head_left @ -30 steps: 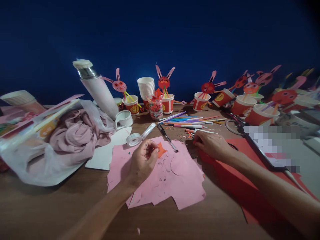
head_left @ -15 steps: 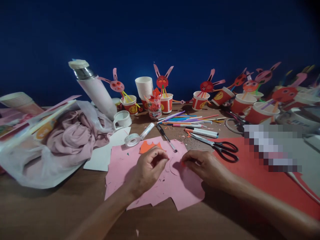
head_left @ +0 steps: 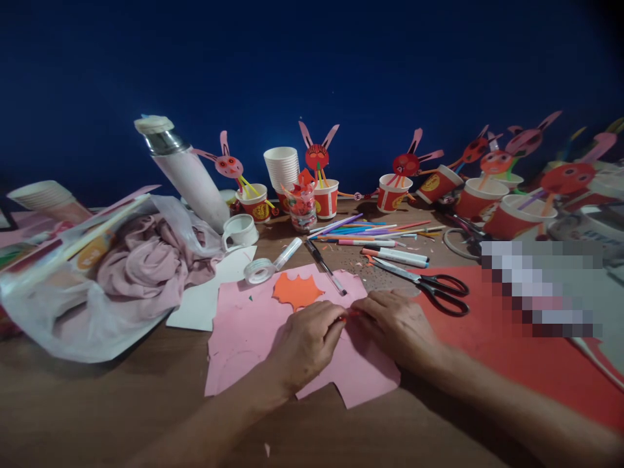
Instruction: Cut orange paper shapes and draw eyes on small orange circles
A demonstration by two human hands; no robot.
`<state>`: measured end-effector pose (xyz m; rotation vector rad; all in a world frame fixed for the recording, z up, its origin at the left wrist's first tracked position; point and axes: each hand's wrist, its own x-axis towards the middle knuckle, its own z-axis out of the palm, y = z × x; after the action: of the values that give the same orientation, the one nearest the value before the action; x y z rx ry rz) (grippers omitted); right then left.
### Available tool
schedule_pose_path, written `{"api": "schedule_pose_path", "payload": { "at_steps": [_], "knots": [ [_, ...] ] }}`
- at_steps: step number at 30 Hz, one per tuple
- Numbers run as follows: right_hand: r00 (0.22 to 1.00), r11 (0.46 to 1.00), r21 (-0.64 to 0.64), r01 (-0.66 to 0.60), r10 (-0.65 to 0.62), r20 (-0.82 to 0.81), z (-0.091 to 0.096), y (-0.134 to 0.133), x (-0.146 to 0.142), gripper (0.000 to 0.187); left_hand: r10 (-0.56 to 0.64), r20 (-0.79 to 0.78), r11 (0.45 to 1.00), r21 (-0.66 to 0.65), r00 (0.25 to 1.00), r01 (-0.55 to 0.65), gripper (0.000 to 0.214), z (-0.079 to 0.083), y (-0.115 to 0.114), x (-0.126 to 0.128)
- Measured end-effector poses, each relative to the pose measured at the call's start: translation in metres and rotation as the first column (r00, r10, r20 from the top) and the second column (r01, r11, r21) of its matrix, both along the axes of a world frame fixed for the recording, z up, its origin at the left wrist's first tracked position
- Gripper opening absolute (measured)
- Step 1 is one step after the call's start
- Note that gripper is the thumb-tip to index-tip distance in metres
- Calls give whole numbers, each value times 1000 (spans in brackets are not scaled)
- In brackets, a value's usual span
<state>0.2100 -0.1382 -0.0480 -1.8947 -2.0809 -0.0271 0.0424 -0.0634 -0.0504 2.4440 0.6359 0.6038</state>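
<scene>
My left hand (head_left: 309, 341) and my right hand (head_left: 390, 325) meet over a pink paper sheet (head_left: 244, 331) on the wooden table. Both are closed in a pinch on a small red paper scrap (head_left: 347, 316) held between their fingertips. An orange jagged paper cut-out (head_left: 296, 290) lies on the pink sheet just beyond my left hand. Black-handled scissors (head_left: 429, 283) lie to the right of my right hand, on the edge of a red paper sheet (head_left: 492, 338).
Markers and pens (head_left: 370, 234) lie behind the sheets, with a tape roll (head_left: 259, 270) and glue stick (head_left: 287, 252). Red paper cups with bunny figures (head_left: 325, 195) line the back. A flask (head_left: 188, 172), cup stack (head_left: 283, 168) and a bag with pink cloth (head_left: 121, 266) fill the left.
My right hand left the scissors and markers and came back to the pink sheet. My left hand let the orange cut-out down on the sheet and moved right to meet it.
</scene>
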Motion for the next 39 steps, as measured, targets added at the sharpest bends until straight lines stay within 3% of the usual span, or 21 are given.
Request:
{"api": "schedule_pose_path", "payload": {
  "at_steps": [4, 10, 14, 19, 25, 39],
  "knots": [
    [1000, 1000, -4, 13, -13, -15, -1, 1, 1, 14, -17, -28, 993, 113, 999, 20, 17, -1, 1, -1],
    [988, 998, 67, 16, -5, -151, 4, -3, 8, 15, -16, 143, 1000, 2, 990, 16, 19, 6, 9, -5],
    [983, 984, 159, -74, 100, -157, 8, -9, 8, 19, 45, 224, 999, 12, 974, -49, 18, 15, 18, -12],
    [967, 949, 205, -240, 252, -34, 8, -14, 5, 17, -85, 28, 985, 153, 996, 79, 21, 21, 13, -17],
    [966, 950, 179, -256, 256, 23, 7, -17, 6, 13, -122, -168, 941, 293, 978, 168, 24, 19, -2, -14],
    [963, 957, 109, -268, 267, 27, 6, -17, 7, 12, -211, -237, 937, 227, 948, 265, 32, 13, -6, -9]
  ]
}}
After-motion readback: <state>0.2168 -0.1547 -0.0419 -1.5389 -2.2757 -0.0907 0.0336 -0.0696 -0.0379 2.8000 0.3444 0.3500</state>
